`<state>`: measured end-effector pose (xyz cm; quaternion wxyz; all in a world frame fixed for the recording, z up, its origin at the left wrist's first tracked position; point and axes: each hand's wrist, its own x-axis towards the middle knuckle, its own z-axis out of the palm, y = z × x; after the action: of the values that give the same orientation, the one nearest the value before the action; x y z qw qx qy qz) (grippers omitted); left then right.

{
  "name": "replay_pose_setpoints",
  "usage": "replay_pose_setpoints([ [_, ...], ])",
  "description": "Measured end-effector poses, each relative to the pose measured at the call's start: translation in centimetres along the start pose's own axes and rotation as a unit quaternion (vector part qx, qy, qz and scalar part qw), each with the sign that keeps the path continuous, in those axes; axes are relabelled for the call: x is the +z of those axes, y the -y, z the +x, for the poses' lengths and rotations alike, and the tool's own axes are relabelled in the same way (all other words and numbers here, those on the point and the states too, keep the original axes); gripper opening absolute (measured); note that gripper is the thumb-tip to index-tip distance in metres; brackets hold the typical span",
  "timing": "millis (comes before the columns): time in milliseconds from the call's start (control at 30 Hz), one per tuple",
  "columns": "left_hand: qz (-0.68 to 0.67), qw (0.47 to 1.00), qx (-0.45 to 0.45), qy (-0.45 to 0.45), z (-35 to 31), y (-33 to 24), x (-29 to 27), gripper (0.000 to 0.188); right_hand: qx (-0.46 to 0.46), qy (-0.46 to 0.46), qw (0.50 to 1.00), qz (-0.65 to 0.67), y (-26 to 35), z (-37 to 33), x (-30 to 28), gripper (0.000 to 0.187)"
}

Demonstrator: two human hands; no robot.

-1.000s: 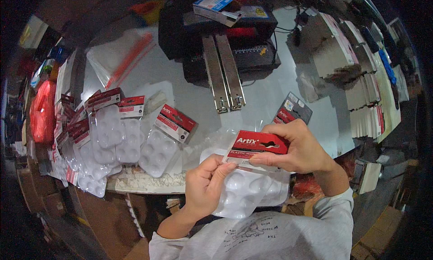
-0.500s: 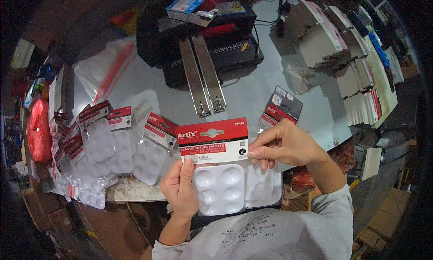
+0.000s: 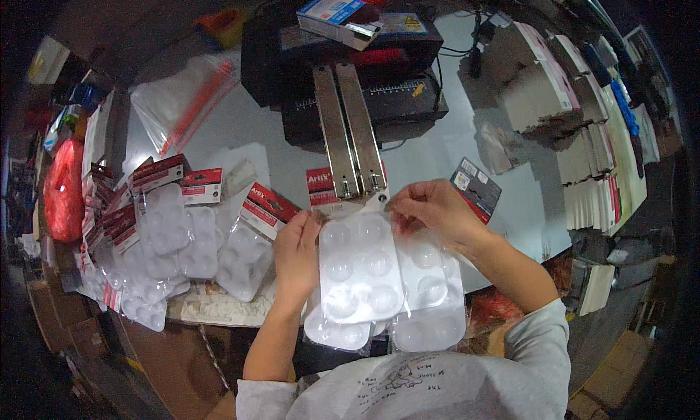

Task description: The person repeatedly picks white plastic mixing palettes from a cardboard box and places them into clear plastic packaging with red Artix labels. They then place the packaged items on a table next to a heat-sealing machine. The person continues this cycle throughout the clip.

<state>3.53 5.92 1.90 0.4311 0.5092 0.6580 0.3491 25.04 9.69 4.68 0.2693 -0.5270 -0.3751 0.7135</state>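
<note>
Here, left hand (image 3: 297, 249): curling almost fully in, its thumb and fingers pinching the left end of the header card (image 3: 319, 181).
Right hand (image 3: 437, 212): bending its fingers inward, the tips gathering at the card's right end; blur is hiding whether they are gripping or only touching.
Header card: showing red and white on either side of two metal rails (image 3: 357, 139), whose ends are covering its middle.
Palette pack (image 3: 361, 267): hanging from the card toward the wearer, its clear film enclosing a white palette with six wells, near the middle of the surface's (image 3: 423, 157) near edge.
Packs underneath (image 3: 339, 334): peeking out below it, reaching past that near edge.
Pack pile (image 3: 166, 219): lying overlapped toward the near left corner.
Black machine (image 3: 255, 59): standing toward the far edge, carrying a small box (image 3: 335, 17).
Dark card (image 3: 477, 187): lying just beyond the right hand.
Stacks (image 3: 539, 95): lining the right edge.
</note>
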Motion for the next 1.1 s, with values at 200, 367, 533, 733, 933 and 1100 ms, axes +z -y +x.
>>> replay_pose_setpoints([
  [200,-0.058,0.998,-0.013,-0.025,0.3,0.8,1.4,0.026,-0.028,-0.025,0.999,0.015,-1.2,0.8,-0.2,0.015],
  [367,-0.076,0.997,-0.014,-0.021,0.5,1.3,1.5,0.026,-0.074,-0.036,0.997,-0.007,-1.3,0.6,0.0,0.017],
  [533,-0.177,0.984,-0.022,-0.006,0.5,2.0,1.8,0.029,-0.109,-0.069,0.988,-0.083,-1.8,1.0,-0.1,0.02],
  [733,-0.121,0.993,-0.012,-0.006,0.7,2.3,1.2,0.028,-0.121,-0.122,0.952,-0.252,-1.0,1.1,-0.5,0.025],
  [933,0.037,0.997,-0.029,-0.067,0.7,3.9,-8.1,0.034,-0.228,-0.158,0.794,-0.541,-0.5,0.2,-2.8,0.032],
  [1100,0.471,0.843,0.103,-0.239,0.8,5.2,-14.0,0.034,-0.156,-0.134,0.906,-0.369,-0.1,-0.6,-3.7,0.037],
])
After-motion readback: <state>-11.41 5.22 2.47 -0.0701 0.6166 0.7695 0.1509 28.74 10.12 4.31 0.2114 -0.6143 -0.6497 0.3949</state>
